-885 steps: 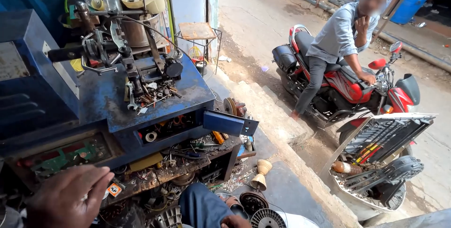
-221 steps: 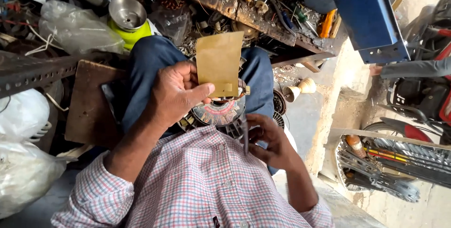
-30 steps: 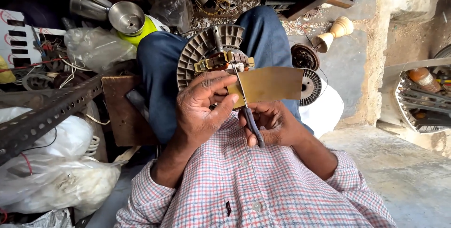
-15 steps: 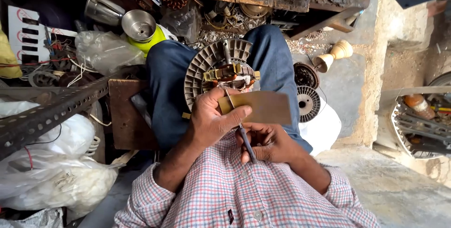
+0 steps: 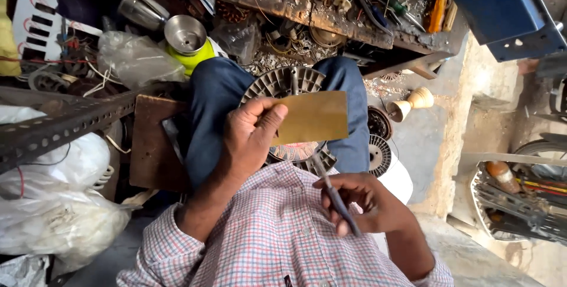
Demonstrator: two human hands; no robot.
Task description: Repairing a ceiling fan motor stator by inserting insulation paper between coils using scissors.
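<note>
- Left hand [image 5: 248, 139] pinching a flat tan sheet [image 5: 313, 117] at its left edge, thumb on top
- Sheet held level, just above round finned motor part [image 5: 283, 83] resting on the lap
- Right hand [image 5: 366, 201] closed around a thin dark-handled tool [image 5: 333, 195], near the checked shirt [image 5: 283, 240]
- Hands apart, sheet between them and cluttered bench [image 5: 331, 15]

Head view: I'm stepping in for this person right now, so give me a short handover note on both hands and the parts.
Left hand: pinches the tan rectangular card sheet by its left edge, above the lap.
Right hand: grips a slim dark-handled tool, tip towards the sheet.
Round grey finned motor part: rests on the lap between the blue-trousered knees.
Done: sheet and tool in hand.
Left: no cut or mark shows on the sheet.
</note>
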